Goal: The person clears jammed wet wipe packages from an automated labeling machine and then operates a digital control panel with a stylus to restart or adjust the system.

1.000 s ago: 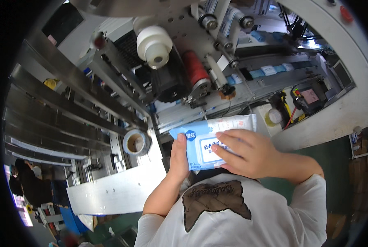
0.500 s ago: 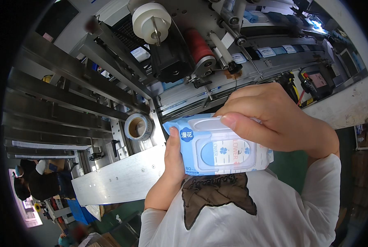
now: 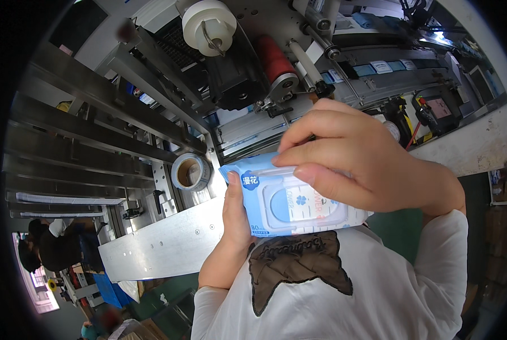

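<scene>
A blue and white soft pack of wet wipes [image 3: 253,204] with a pale plastic lid [image 3: 268,217] is tilted in front of my chest. My left hand [image 3: 235,212] grips its left end, thumb along the front face. Over the upper edge and right part of the pack lies my right hand [image 3: 344,153], with bent fingers. Its thumb rests at the lid's upper side, and the index fingertip meets the pack's top edge. The right hand hides much of the pack's upper right, so whether the lid is fully closed I cannot tell.
A tape roll [image 3: 190,172] sits on the machine frame left of the pack. Beyond are a red roller [image 3: 275,59], a white spool [image 3: 208,25] and a conveyor [image 3: 372,82] carrying several packs. A metal plate [image 3: 163,243] lies at left. Another person [image 3: 60,246] is at far left.
My right hand has shifted left and its fingers have lifted and spread a little along the top edge. The pack has moved slightly left. Packs on the conveyor have moved right.
</scene>
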Available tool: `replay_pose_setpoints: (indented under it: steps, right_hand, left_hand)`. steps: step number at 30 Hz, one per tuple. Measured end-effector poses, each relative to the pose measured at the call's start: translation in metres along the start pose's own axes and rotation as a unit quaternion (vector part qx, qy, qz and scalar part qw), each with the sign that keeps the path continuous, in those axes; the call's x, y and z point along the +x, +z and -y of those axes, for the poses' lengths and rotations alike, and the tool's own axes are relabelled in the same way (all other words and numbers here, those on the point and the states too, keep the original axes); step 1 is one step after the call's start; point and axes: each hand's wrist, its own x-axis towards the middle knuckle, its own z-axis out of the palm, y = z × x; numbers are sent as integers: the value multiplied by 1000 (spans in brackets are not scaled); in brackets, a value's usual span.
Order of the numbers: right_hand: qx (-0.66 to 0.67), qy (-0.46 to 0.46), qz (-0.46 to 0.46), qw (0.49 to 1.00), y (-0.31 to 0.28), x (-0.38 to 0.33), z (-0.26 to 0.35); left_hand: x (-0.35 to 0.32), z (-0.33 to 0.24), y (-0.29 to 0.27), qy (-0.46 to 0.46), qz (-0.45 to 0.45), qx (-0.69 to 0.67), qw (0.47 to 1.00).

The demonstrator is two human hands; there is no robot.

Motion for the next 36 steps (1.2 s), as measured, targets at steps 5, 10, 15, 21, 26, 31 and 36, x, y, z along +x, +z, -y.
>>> replay_pose_setpoints:
  steps: [5, 10, 15, 21, 26, 31, 36]
  right_hand:
    - [-83, -100, -13, 991, 31, -31, -2]
    - [233, 296, 114, 919, 72, -118, -26]
    - [798, 306, -317, 411, 114, -128, -71]
    - [654, 271, -557, 435, 35, -147, -182]
    - [483, 283, -710, 428, -39, -109, -344]
    - [332, 304, -747, 490, -82, -82, -530]
    - [116, 486, -658, 564, -101, -44, -652]
  left_hand:
    - [22, 6, -7, 5, -36, 4, 999]
    - [69, 42, -19, 88, -121, 60, 987]
    - [105, 76, 9, 179, -42, 209, 960]
    - [149, 57, 34, 141, 168, 355, 909]
    - [155, 73, -4, 15, 142, 440, 887]
    - [132, 124, -91, -29, -91, 468, 879]
    - [129, 132, -75, -147, -300, 386, 860]
